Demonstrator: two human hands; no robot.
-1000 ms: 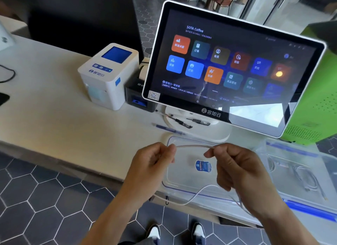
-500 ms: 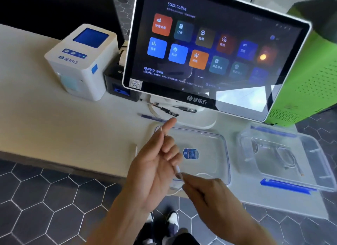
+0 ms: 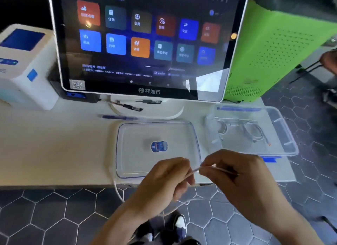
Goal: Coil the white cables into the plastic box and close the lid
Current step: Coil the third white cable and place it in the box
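At nine o'clock the pale worktop (image 3: 54, 144) carries the flat clear plastic lid with a blue sticker (image 3: 138, 164), lying loose beside the box. My left hand (image 3: 164, 179) is curled at six o'clock, fingers (image 3: 179, 167) pressed together, pinching the thin white cable (image 3: 196, 170); its slack hangs off the worktop edge in a loop toward seven o'clock. My right hand (image 3: 235, 173) pinches the same cable just beside the left, knuckles up, wrist angled in from five o'clock. To coil well, I should keep the loops small and even, feeding slack through the left pinch. The clear rectangular plastic box (image 3: 280, 135) sits at two o'clock, coiled cable already inside.
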